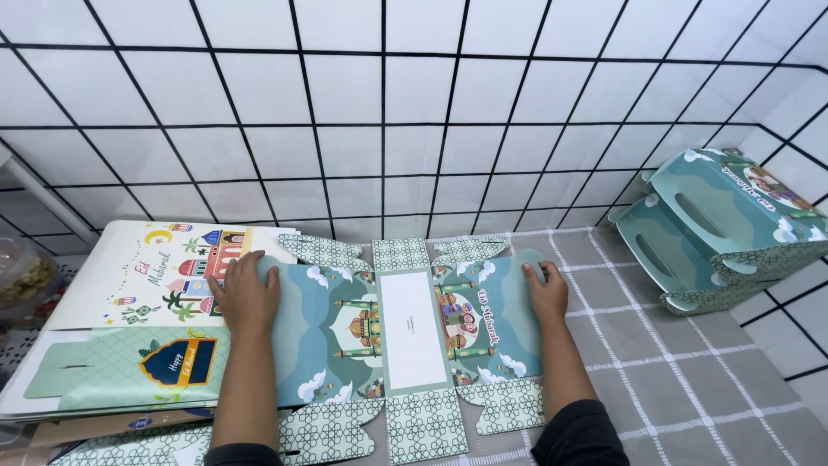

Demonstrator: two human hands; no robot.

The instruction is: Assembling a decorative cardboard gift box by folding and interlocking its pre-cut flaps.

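A flat, unfolded teal cardboard box blank with printed cartoon figures and patterned flaps lies on the grey checked tablecloth. My left hand grips its left panel edge, fingers curled over the top. At the blank's far right end, my right hand holds the right panel edge the same way. Both side panels look slightly lifted.
A stack of flat printed box blanks lies at the left. Two assembled teal boxes with handles stand at the right against the white tiled wall. A clear container sits at the far left.
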